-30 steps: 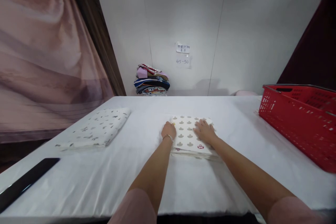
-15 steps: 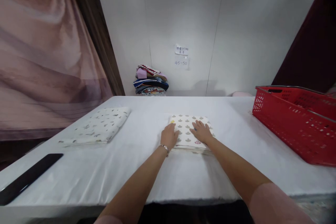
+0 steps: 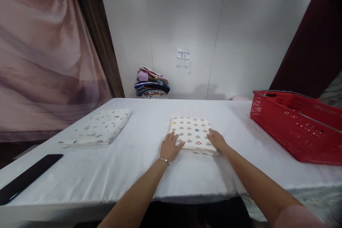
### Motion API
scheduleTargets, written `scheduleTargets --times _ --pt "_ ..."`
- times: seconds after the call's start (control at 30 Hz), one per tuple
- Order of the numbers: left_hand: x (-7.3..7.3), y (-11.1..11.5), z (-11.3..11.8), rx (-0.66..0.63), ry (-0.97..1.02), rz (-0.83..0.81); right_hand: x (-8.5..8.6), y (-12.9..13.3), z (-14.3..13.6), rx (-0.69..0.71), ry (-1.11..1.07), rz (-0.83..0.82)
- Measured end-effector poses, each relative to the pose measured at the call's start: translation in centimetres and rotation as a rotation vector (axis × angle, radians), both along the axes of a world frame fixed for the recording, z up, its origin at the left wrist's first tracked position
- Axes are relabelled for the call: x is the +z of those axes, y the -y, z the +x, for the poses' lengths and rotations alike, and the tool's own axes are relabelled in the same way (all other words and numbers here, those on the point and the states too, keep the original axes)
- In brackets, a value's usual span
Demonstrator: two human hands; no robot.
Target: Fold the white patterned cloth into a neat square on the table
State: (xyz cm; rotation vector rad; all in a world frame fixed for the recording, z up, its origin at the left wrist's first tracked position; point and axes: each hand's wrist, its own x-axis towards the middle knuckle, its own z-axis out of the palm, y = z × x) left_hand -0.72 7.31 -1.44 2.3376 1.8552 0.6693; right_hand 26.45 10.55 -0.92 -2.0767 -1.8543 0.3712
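From my view, a leaf-print cloth (image 3: 103, 127) lay at left; my left hand (image 3: 170, 147), fingers loosely spread, touched the left edge of the folded duck-print cloth (image 3: 191, 131) on the table (image 3: 128, 174); my right hand (image 3: 217, 140), unclenched, touched its right edge.

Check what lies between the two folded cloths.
Bare white sheet, per the head view; the left hand is at the near left corner of the right cloth.
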Motion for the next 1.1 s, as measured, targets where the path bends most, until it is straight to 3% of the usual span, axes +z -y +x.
scheduleTargets --times 0.1,0.17,0.27,0.37,0.5,0.63,0.8,0.97,1.1 --pt "0.9 -1.6 -0.7 -0.015 -0.063 -0.002 0.1 2.3 -1.1 0.020 0.035 0.012" --pt "1.1 -2.8 -1.4 0.058 -0.051 -0.005 0.1 4.3 -1.5 0.071 0.046 0.017" --pt "0.4 -3.4 -2.3 0.157 0.076 -0.064 -0.3 7.0 -0.8 0.188 0.011 0.021" --pt "-0.5 -2.6 -2.8 0.266 0.283 -0.118 -0.5 7.8 0.9 0.206 0.000 0.022" --pt "-1.2 -1.1 -2.6 0.349 0.420 -0.062 -0.5 5.0 2.6 0.122 -0.035 0.110" --pt "-1.1 -0.4 -2.1 0.294 0.322 0.040 0.1 0.4 2.7 0.070 -0.052 0.177" --pt "-1.0 -0.1 -1.8 0.258 0.197 -0.019 0.8 -3.9 2.3 0.051 -0.121 0.090" --pt "-1.0 -0.4 -1.6 0.244 0.150 -0.102 0.7 -4.7 2.5 0.043 -0.159 0.016" --pt "-1.0 -1.1 -1.7 0.231 0.201 -0.106 0.0 -2.4 3.0 -0.010 -0.146 0.036"
